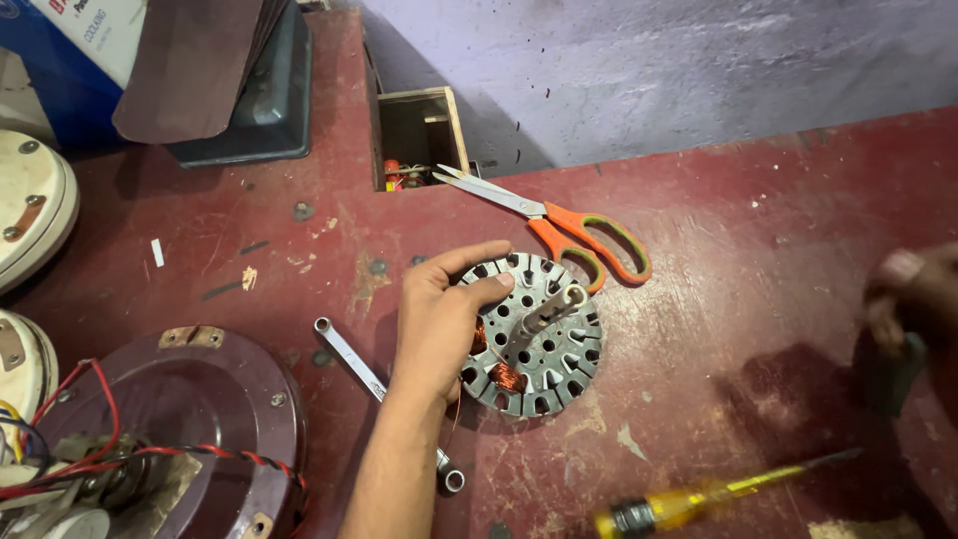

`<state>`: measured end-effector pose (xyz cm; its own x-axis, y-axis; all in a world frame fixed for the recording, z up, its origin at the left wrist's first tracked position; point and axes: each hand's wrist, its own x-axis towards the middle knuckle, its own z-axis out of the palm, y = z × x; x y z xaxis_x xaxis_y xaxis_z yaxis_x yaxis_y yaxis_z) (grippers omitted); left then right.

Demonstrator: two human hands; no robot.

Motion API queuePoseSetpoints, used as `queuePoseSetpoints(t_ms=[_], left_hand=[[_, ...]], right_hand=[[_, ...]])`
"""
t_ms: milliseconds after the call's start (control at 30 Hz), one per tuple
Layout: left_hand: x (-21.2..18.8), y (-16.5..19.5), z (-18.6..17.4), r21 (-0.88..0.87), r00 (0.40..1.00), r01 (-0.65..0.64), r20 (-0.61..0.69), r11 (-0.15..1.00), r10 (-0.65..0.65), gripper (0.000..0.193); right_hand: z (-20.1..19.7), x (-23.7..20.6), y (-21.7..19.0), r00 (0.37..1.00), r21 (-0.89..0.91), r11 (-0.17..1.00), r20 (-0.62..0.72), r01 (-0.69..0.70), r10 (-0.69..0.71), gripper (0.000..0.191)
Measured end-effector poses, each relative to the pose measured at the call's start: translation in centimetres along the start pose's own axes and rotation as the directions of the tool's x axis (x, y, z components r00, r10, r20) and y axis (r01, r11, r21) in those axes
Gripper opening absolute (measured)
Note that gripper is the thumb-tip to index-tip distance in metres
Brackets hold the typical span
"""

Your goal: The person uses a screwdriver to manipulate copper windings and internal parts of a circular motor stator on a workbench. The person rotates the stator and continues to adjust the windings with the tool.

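The person's left hand point(436, 317) clamps the slotted fan stator point(531, 334) mid-bench, apparently steadying it for rewinding; the blurred right hand point(910, 291) at three o'clock closes on a dark object point(895, 371), seemingly bringing it over next

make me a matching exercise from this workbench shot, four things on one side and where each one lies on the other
Things:
1. scissors
2. stator
3. screwdriver
4. spanner

Places:
A. under the left hand, which grips its rim
B. at the near edge of the bench, yellow handle to the left
C. just left of the left wrist, partly hidden beneath the forearm
D. beyond the stator, blades pointing at the small wooden box

Pairs: 1-D, 2-A, 3-B, 4-C
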<state>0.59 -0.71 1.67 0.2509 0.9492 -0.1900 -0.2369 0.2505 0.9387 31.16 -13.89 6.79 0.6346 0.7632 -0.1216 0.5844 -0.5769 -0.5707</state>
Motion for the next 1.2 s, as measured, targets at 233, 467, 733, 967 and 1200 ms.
queuePoseSetpoints(t_ms=[233, 467, 733, 967, 1200], left_hand=[[0.0, 0.1, 0.0, 0.045, 1.0, 0.007, -0.011, 0.999, -0.007, 0.035], [0.0, 0.0, 0.0, 0.004, 1.0, 0.009, -0.001, 1.0, -0.009, 0.035], [0.1, -0.1, 0.1, -0.017, 1.0, 0.01, 0.008, 1.0, -0.01, 0.035], [0.1, -0.5, 0.2, 0.001, 0.999, -0.015, 0.031, 1.0, 0.015, 0.035], [0.3, -1.0, 0.1, 0.017, 0.994, -0.098, 0.054, 0.995, 0.097, 0.036]], right_hand=[[1.4, -2.9, 1.4, 0.766, -0.522, 0.809, 0.625, 0.27, 0.148, 0.039], [2.0, -2.1, 3.5, 0.513, -0.039, 0.823, 0.798, 0.566, -0.316, 0.016], [0.4, 1.5, 12.3, 0.454, 0.447, 0.874, 0.748, 0.193, -0.483, 0.01], [4.9, -0.5, 7.9, 0.85, 0.92, 0.392, 0.191, 0.019, -0.49, 0.011], [8.0, -4.0, -0.2, 0.851, 0.93, 0.297, -0.03, 0.216, -0.525, 0.011]])
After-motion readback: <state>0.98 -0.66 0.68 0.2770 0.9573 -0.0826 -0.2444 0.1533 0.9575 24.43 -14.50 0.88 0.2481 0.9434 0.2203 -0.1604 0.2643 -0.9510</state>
